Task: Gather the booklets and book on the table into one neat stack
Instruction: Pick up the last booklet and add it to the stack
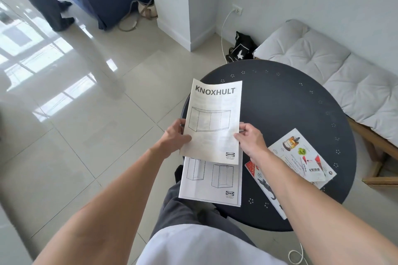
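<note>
Holding the KNOXHULT booklet (214, 122) by its two long sides, the left hand (175, 137) and right hand (249, 139) each have a grip pinched on one edge. It sits over the left rim of the round dark tabletop (286, 109). A second booklet (212, 180) with cabinet drawings lies under it, near the person. To the right lie a red and white book (266, 187) and a colourful leaflet (299, 153), touching each other.
</note>
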